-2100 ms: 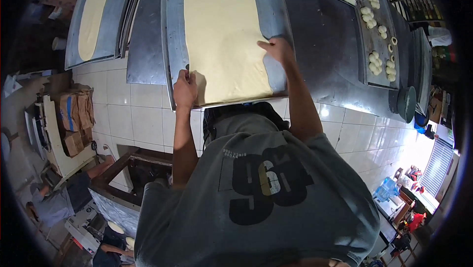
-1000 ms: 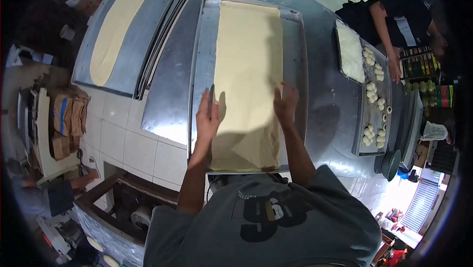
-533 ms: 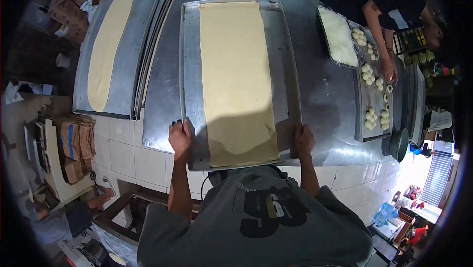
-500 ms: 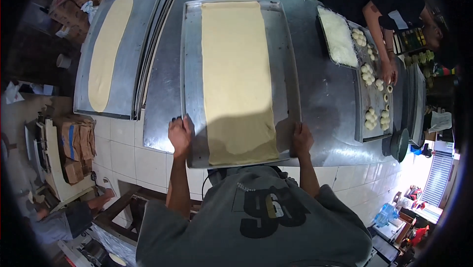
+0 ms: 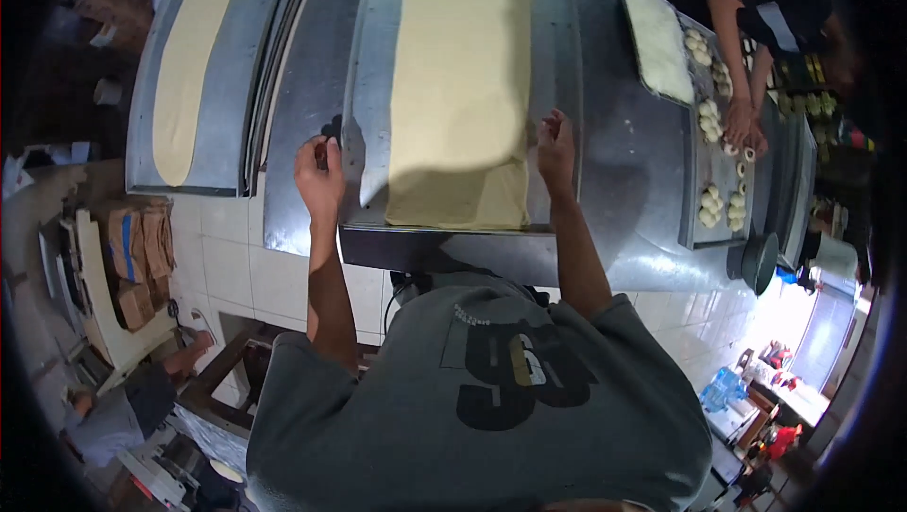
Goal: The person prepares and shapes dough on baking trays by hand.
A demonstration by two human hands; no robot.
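A long pale sheet of dough (image 5: 460,77) lies flat on a large metal baking tray (image 5: 368,134) in front of me. The front end of the dough reaches the tray's near edge and is slightly creased at its right corner. My left hand (image 5: 319,172) hovers just outside the tray's left rim, holding nothing, with its fingers loosely curled and the thumb apart. Above the tray's right side, close to the dough's edge, my right hand (image 5: 556,148) is raised with its fingers apart and nothing in it.
The tray rests on a steel table (image 5: 624,191). Left of it, another tray (image 5: 255,68) carries a long oval dough sheet (image 5: 196,68). At right, a co-worker's hands (image 5: 744,125) touch small dough rings on a tray (image 5: 704,233), near a pan of white shreds (image 5: 658,40) and a dark bowl (image 5: 760,264).
The tray with the dough has slid away from me, farther onto the table. Both my hands have let go of its rims and lifted. The whole view has also shifted a little.
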